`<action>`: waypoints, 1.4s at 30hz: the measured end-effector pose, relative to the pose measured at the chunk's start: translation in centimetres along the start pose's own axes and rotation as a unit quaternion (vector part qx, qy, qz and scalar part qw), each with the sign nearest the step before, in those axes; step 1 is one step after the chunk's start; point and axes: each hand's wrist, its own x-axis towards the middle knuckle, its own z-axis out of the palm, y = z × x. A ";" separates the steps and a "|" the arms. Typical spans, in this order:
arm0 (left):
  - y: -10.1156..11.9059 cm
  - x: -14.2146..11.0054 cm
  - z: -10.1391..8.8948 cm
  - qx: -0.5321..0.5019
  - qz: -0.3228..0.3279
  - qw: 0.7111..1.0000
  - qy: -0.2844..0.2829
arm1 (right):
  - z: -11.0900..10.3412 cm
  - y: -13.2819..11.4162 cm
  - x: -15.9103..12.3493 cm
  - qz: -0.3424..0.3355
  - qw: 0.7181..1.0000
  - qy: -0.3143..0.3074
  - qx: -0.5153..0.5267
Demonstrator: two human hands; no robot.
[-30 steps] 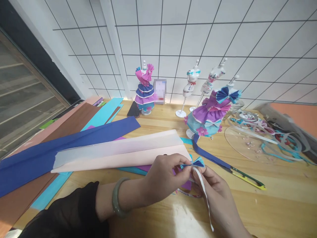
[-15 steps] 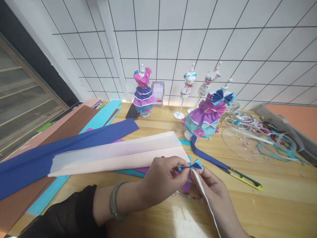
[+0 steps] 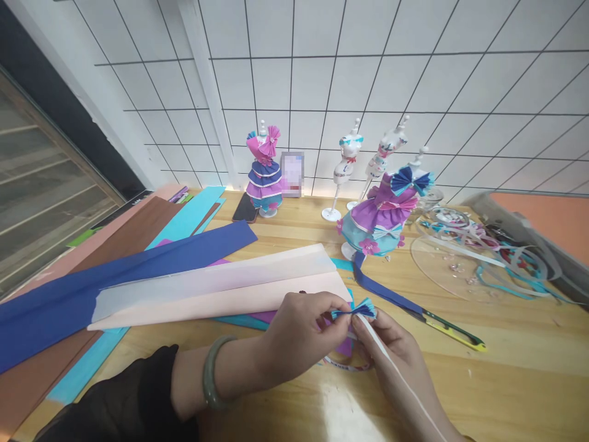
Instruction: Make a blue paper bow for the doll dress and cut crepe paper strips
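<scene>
Between both hands is a small pleated paper bow (image 3: 363, 309), dark blue with light blue edges. My left hand (image 3: 301, 337), with a green bangle on its wrist, pinches the bow's left side. The fingers of my right hand (image 3: 398, 356) are closed at its middle and right side, holding a narrow white ribbon (image 3: 380, 344) against it. The ribbon trails down over the right hand toward the bottom edge. Beneath the hands lie a purple paper piece (image 3: 344, 347) and a patterned ring of tape (image 3: 346, 366), both partly hidden.
Long paper sheets, among them dark blue (image 3: 184, 250) and pale pink (image 3: 257, 296), cover the left. Dressed mannequins (image 3: 264, 175) (image 3: 381, 215) and bare ones (image 3: 347, 161) stand at the back. A yellow-green cutter (image 3: 455, 331) lies right, before a clear plate (image 3: 437, 270) with ribbons.
The white ribbon has swung right and now lies across my right hand. My right thumb has moved up onto the ribbon at the bow's middle. The left hand keeps its pinch.
</scene>
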 end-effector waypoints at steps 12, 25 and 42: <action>-0.1 0.2 -0.1 -0.132 -0.105 0.985 -0.046 | -0.9 -0.3 0.2 0.000 1.000 -0.013 -0.026; 0.0 0.2 -0.1 -0.123 -0.088 0.987 -0.045 | -0.3 -0.7 0.0 -0.011 0.999 0.010 -0.032; 0.6 1.0 -0.8 -0.430 -0.237 0.862 -0.128 | -0.4 -0.3 -0.5 -0.069 0.992 0.059 -0.088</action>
